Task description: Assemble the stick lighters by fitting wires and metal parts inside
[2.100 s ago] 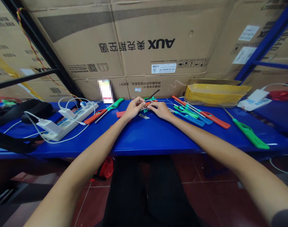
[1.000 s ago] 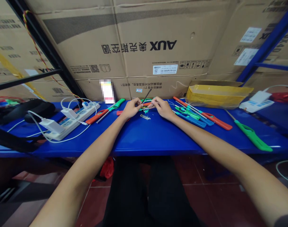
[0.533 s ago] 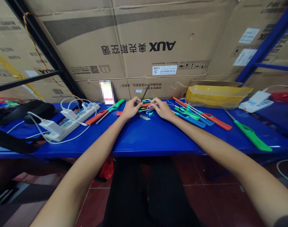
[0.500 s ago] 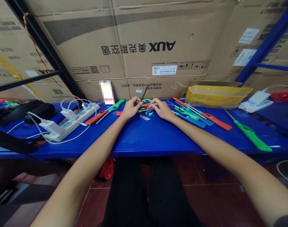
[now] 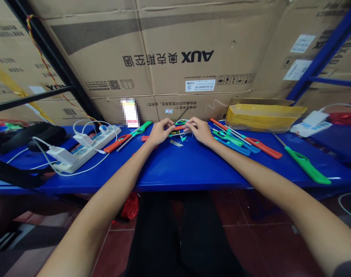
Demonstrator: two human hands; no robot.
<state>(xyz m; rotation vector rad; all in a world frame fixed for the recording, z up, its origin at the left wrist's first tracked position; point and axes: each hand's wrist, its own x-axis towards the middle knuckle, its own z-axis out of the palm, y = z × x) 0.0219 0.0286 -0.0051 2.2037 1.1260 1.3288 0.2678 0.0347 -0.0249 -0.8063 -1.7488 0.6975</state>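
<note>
At the back middle of the blue table, both hands work close together. My left hand [image 5: 161,131] is closed on the left end of a red lighter piece [image 5: 180,128]. My right hand [image 5: 199,130] is closed at its right end, with thin white wires near the fingertips. A thin dark rod rises behind the piece, leaning right. Just below lie a yellow and black tool [image 5: 175,132], small green bits [image 5: 184,138] and a clear part [image 5: 176,143]. Another red piece [image 5: 145,138] lies partly under my left hand.
Left are a white power strip [image 5: 85,148] with chargers, a red lighter [image 5: 117,143] and a phone [image 5: 130,113]. Right are blue lighters [image 5: 233,146], a red lighter [image 5: 263,148], a green lighter [image 5: 308,165] and a yellow-taped box [image 5: 264,115]. Cardboard [image 5: 169,30] stands behind.
The red piece is lifted a little between my hands. My right hand has shifted slightly right, and the dark rod now leans further right.
</note>
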